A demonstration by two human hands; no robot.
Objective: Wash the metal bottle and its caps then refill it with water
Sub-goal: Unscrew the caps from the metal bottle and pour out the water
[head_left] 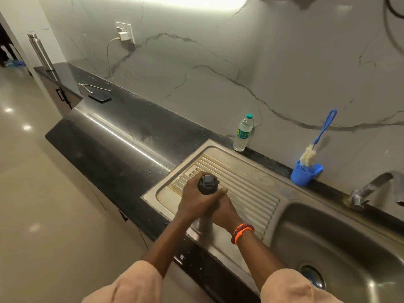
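head view: the steel bottle [204, 224] stands upright on the ribbed drainboard [247, 184]. left hand [197, 201] curls round its round black cap [207, 184]; right hand [225, 209] wraps the smooth body below.

Steel metal bottle with black cap [207, 189]: upright on ribbed steel drainboard [247, 184], front-left part
Clear plastic water bottle [243, 133]: counter's back edge, behind drainboard
Blue plastic cup [305, 174]: back edge, right

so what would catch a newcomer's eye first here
Both hands grip a metal bottle standing on the sink's ribbed drainboard: the left hand wraps its black cap, the right hand holds the body. Against the wall, a blue bottle brush stands in a blue cup.
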